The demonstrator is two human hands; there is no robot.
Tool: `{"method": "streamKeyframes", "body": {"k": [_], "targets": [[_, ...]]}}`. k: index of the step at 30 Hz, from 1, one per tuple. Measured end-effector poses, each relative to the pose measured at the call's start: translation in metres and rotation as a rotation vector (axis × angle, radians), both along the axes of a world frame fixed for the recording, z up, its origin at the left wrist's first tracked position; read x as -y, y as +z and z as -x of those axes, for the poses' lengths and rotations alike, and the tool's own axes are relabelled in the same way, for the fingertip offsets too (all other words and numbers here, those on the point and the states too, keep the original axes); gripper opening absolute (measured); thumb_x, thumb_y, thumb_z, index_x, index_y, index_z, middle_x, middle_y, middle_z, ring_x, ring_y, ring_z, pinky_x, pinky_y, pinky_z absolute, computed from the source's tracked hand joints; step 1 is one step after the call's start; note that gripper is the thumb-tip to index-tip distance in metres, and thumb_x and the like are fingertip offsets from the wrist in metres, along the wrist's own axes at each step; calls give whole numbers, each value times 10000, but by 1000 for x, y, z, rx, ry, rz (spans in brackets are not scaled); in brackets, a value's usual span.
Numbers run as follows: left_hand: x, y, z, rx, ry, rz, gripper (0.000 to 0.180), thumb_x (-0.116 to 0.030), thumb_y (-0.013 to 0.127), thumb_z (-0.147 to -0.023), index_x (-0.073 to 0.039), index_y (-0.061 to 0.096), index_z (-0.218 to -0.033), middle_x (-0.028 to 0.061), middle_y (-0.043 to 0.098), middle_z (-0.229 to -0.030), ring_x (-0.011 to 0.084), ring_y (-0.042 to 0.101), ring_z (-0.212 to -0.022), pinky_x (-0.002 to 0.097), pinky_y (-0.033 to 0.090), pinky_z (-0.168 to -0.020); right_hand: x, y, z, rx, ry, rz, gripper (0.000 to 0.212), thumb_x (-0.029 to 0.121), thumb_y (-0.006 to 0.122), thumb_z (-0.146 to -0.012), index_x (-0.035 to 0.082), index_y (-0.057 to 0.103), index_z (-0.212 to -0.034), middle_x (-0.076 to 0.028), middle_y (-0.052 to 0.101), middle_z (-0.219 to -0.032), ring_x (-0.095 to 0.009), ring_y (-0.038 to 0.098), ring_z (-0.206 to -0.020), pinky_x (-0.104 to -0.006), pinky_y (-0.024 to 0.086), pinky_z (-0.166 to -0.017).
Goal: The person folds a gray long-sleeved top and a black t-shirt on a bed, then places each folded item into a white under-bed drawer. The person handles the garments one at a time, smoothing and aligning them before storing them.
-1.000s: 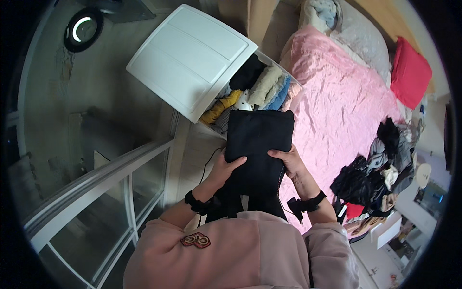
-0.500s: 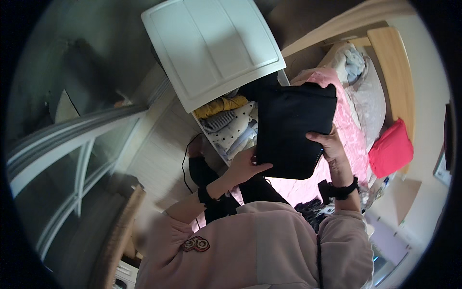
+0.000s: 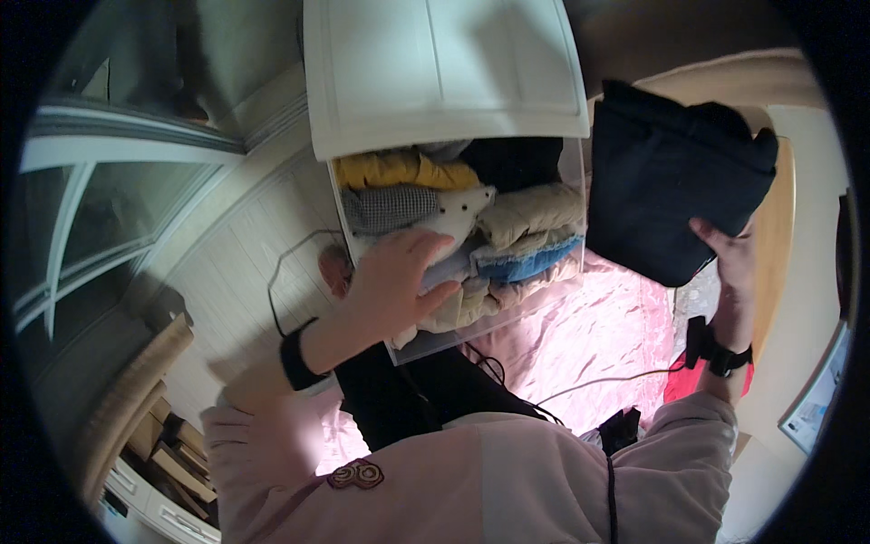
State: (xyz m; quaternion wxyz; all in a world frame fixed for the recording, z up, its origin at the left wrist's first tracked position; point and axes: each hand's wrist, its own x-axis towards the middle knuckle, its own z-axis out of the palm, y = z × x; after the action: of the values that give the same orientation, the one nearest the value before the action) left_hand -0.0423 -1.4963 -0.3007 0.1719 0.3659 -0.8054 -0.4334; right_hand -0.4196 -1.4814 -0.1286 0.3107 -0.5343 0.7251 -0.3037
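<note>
On the right, my right hand point(image 3: 729, 249) grips the lower edge of a folded black garment point(image 3: 675, 181) and holds it up beside the drawer. My left hand point(image 3: 399, 276) is over the near left part of the open clear drawer point(image 3: 582, 195), fingers apart, with nothing in it. Under and around it lie folded clothes: a yellow garment point(image 3: 403, 170), a small-checked grey one point(image 3: 391, 210), a white one with black dots point(image 3: 464, 210), a beige one point(image 3: 530, 213) and a blue one point(image 3: 535, 263). A black cloth point(image 3: 515, 161) fills the back right.
The white cabinet top point(image 3: 444, 72) overhangs the back of the drawer. A bed with a pink cover point(image 3: 589, 340) lies to the right and below. A dark cable point(image 3: 276, 290) loops over the floor point(image 3: 245, 245) at left, near a glass-paned door point(image 3: 118, 218).
My right hand has carried the black garment right, away from the drawer. My left hand has let go of it and moved left over the clothes. More of the drawer's contents now show.
</note>
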Motion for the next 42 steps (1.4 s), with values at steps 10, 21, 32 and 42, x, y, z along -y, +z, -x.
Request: {"method": "streamKeyframes", "body": {"k": [10, 21, 32, 42], "targets": [[-109, -33, 92, 90, -86, 548, 425, -243, 721, -730, -99, 563, -1097, 93, 558, -1090, 296, 545, -988, 402, 433, -847, -144, -45, 50, -47, 158, 302, 428, 6, 755, -701, -18, 574, -1089, -80, 659, -975, -150, 625, -853, -276, 499, -784], [-136, -95, 200, 413, -33, 781, 769, -562, 654, -693, -77, 476, -1261, 213, 419, -1290, 370, 377, -1206, 585, 321, -945, -217, -31, 87, -192, 45, 405, 384, -1, 744, -661, -24, 606, -1019, -99, 674, -946, -163, 616, -857, -297, 473, -826], [-144, -90, 60, 936, -27, 777, 964, -345, 742, -650, -166, 249, -1459, 231, 109, -1504, 441, 117, -1373, 639, 230, -1003, -218, -67, 96, -120, 75, 317, 449, -23, 745, -642, -29, 594, -1066, -93, 665, -981, -169, 608, -895, -290, 456, -847], [-115, -101, 58, 964, 79, 683, 1006, -530, 692, -625, -222, 238, -1468, 207, 95, -1516, 443, 98, -1372, 659, 230, -973, -211, -69, 62, -68, 136, 287, 415, -25, 735, -647, -29, 597, -1038, -98, 664, -956, -155, 607, -879, -285, 458, -838]]}}
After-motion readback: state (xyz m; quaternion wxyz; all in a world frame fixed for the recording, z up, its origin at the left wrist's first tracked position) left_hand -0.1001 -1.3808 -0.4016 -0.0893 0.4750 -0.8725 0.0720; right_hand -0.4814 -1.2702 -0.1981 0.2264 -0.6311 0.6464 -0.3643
